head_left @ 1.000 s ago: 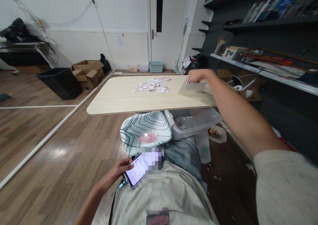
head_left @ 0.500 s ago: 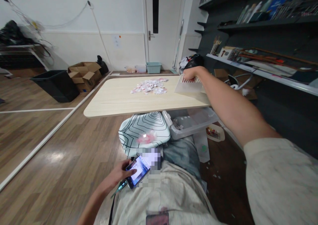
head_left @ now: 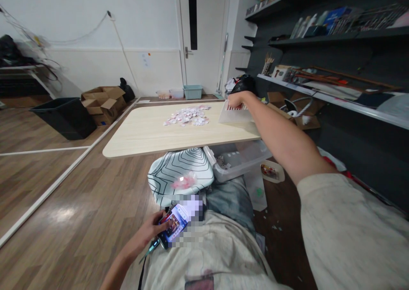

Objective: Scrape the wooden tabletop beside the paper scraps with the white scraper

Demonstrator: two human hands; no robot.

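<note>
My left hand (head_left: pixel 152 229) is low over my lap, closed round a phone (head_left: pixel 173 224) whose screen is lit. My right arm stretches far out over the low wooden table (head_left: pixel 150 132). My right hand (head_left: pixel 236 99) grips the top edge of a small white slotted basket (head_left: pixel 232 115) that stands on the table's right side. A heap of small pink and white paper pieces (head_left: pixel 187 115) lies on the table just left of the basket.
A patterned cushion (head_left: pixel 179 170) with a pink clump on it lies under the table, beside a clear plastic bin (head_left: pixel 236 160). Cardboard boxes (head_left: pixel 100 104) and a black bin (head_left: pixel 64 117) stand at the left. Dark shelves (head_left: pixel 319 85) line the right wall.
My view has shifted, so everything sits a little lower and to the left. The left hand has tilted the phone and its screen shows a different picture. The right hand keeps its hold on the basket.
</note>
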